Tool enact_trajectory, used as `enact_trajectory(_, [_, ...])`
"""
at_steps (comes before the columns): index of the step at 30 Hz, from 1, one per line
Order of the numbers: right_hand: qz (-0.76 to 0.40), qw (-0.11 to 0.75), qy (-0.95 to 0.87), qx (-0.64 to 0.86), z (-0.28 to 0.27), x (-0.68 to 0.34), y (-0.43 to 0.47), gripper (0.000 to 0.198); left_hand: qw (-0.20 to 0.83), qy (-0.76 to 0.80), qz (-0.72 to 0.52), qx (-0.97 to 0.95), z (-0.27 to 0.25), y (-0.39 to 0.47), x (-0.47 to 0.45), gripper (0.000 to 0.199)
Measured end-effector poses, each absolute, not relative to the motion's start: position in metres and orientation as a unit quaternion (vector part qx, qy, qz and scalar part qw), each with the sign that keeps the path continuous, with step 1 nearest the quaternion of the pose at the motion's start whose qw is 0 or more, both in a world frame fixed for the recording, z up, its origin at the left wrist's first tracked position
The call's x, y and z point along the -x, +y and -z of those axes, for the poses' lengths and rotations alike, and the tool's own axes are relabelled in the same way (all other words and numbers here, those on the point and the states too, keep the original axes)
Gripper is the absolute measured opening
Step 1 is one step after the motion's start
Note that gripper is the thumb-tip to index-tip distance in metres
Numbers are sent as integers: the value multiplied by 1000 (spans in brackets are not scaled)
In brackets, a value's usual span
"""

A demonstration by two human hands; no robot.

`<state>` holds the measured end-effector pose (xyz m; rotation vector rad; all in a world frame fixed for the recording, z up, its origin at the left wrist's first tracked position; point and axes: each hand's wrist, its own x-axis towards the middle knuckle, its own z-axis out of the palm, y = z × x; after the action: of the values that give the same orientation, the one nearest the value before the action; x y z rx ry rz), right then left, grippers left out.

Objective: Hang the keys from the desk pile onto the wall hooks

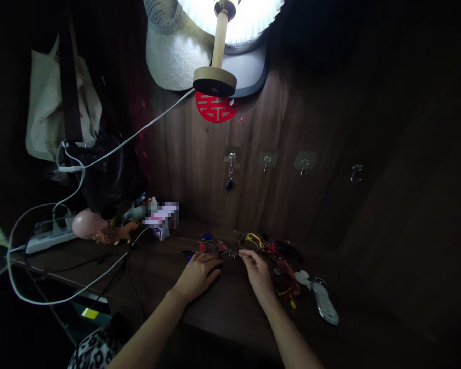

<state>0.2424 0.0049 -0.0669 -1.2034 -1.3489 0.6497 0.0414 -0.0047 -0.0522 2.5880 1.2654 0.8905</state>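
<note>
A dark wooden shelf (pixel 223 302) holds a jumble of keys (pixel 232 254), keyrings and coloured cords. My left hand (pixel 200 271) lies palm down at the left of the keys, fingers stretched out flat, beside a red tag (pixel 202 246) and a blue fob (pixel 207 237). From the right, my right hand (pixel 256 269) pinches at the edge of the keys; the exact piece between its fingertips is too small to tell. Behind it are a yellow cord (pixel 254 238) and red cords (pixel 271 248). A silver-grey handheld device (pixel 325 301) lies to the right.
On the back wall are several hooks, one bearing a blue keychain (pixel 229 184). A lit lamp (pixel 220 43) hangs above, before caps (pixel 172 56). At left are a power strip (pixel 54 238), a pink ball-like object (pixel 89 223), a toy lion (pixel 117 233), white cables and bags (pixel 46 107).
</note>
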Motion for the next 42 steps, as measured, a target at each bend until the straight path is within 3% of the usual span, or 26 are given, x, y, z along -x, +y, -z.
enact_trajectory(8, [-69, 354, -749, 556, 65, -226, -5, 31, 66, 466, -322, -822, 49, -6, -42, 26])
enact_trajectory(16, [57, 306, -661, 683, 61, -239, -13, 23, -39, 669, -260, -695, 43, 6, -26, 25])
enact_trajectory(29, [63, 322, -658, 677, 65, -244, -11, 19, -9, 707, -178, -685, 34, 63, -49, 34])
enact_trajectory(42, [89, 381, -666, 635, 70, -246, -7, 19, -23, 675, -287, -679, 46, 62, -54, 20])
